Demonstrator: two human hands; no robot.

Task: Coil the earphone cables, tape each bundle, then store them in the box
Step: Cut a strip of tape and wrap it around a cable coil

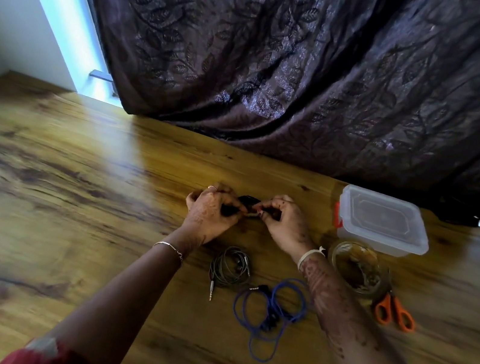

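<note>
A black earphone bundle (247, 199) is held between both hands above the wooden table (70, 201). My left hand (212, 209) grips its left side with curled fingers, and my right hand (282, 217) pinches its right side. A grey earphone cable (228, 270) lies coiled on the table just below my left wrist, its plug pointing toward me. A blue earphone cable (272, 311) lies in loose loops to its right. The clear plastic box (384, 222) with a lid on stands at the right. A roll of clear tape (357, 269) sits in front of the box.
Orange-handled scissors (394, 312) lie right of the tape roll, near my right forearm. A dark patterned curtain (315, 67) hangs down onto the table's far edge. A white wall (21, 18) stands at the back left.
</note>
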